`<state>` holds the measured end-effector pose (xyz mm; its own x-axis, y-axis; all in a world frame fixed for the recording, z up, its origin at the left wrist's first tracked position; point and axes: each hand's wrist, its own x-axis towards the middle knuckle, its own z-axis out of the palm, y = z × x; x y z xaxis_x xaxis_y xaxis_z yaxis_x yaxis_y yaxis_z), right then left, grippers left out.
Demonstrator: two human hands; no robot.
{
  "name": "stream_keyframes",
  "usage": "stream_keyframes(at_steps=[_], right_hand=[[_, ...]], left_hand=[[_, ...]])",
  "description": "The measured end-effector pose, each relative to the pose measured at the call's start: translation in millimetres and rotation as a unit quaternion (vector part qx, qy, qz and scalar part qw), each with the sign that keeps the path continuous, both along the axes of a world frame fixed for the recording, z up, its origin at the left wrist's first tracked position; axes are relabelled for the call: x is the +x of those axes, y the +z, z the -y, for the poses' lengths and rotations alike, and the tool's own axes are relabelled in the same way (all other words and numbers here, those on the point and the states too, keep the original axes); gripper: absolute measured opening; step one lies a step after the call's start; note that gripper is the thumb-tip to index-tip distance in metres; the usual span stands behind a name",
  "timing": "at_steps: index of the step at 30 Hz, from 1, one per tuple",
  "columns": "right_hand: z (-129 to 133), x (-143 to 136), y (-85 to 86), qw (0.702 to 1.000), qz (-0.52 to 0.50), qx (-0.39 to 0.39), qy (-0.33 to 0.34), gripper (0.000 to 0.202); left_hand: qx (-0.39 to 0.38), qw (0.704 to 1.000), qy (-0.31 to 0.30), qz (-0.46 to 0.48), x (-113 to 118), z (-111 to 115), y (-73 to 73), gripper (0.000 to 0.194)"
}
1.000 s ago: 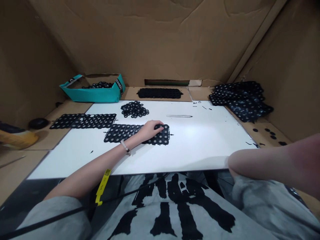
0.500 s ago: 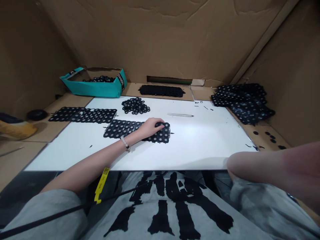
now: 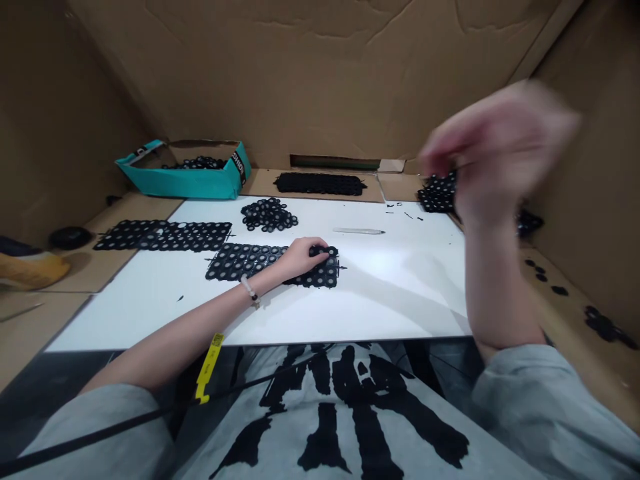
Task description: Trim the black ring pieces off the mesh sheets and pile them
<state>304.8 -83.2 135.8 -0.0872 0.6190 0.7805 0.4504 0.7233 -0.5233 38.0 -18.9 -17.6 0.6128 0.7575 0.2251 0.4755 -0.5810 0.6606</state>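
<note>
A black perforated sheet with rows of pale round spots lies on the white board. My left hand rests on its right part, fingers curled at the sheet's upper edge near the right end. My right hand is raised above the board's right side, smeared by motion; whether it holds anything cannot be made out. Behind it, partly hidden, lies a pile of similar black sheets. A heap of small black rings sits behind the sheet under my left hand.
A teal box with black pieces stands at the back left. Another dotted sheet lies left; a black stack lies at the back. A pale pen-like tool is on the board. Black discs lie right, a yellow object left.
My right hand has come into view, raised over the right side, where only the arm showed before at the right edge. My left hand stays on the sheet. The view has shifted slightly.
</note>
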Motion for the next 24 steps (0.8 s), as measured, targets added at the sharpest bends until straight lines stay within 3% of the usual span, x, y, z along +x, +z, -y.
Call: stream_keyframes(at_steps=[2, 5, 7, 9, 11, 13, 16, 18, 21, 24], right_hand=[[-15.3, 4.0, -27.1, 0.983, 0.15, -0.077, -0.073, 0.023], [-35.3, 10.2, -81.5, 0.87, 0.407, -0.236, -0.147, 0.019], [-44.4, 13.7, -111.3, 0.83, 0.465, -0.269, -0.151, 0.025], [-49.4, 15.5, -126.9, 0.821, 0.476, -0.27, -0.162, 0.025], [-50.8, 15.4, -129.4, 0.83, 0.45, -0.284, -0.167, 0.024], [-49.4, 13.4, -125.2, 0.858, 0.376, -0.307, -0.168, 0.021], [-44.5, 5.3, -119.2, 0.921, 0.161, -0.332, -0.123, 0.014], [-40.2, -4.6, -118.7, 0.943, 0.004, -0.329, -0.047, 0.015], [-33.0, -23.9, -121.4, 0.929, -0.138, -0.334, 0.079, 0.025], [-26.7, -41.0, -127.1, 0.902, -0.188, -0.361, 0.144, 0.028]], left_hand=[[-0.032, 0.999, 0.006, 0.01, 1.9, -1.2, 2.2, 0.024], [-0.049, 0.999, 0.021, 0.006, 8.2, -6.5, 3.3, 0.024], [-0.048, 0.998, 0.029, -0.004, 14.1, -10.7, 2.0, 0.023], [-0.047, 0.998, 0.044, -0.016, 19.5, -13.8, -0.4, 0.023], [-0.047, 0.997, 0.061, -0.023, 22.7, -15.1, -2.9, 0.023], [-0.05, 0.997, 0.064, -0.015, 23.0, -15.1, -4.7, 0.023], [-0.059, 0.997, 0.048, 0.019, 20.9, -14.3, -5.5, 0.025], [-0.064, 0.996, 0.045, 0.032, 19.9, -14.1, -5.2, 0.026], [-0.071, 0.996, 0.044, 0.039, 19.9, -14.1, -4.8, 0.026], [-0.08, 0.995, 0.036, 0.046, 20.2, -13.7, -4.8, 0.026]])
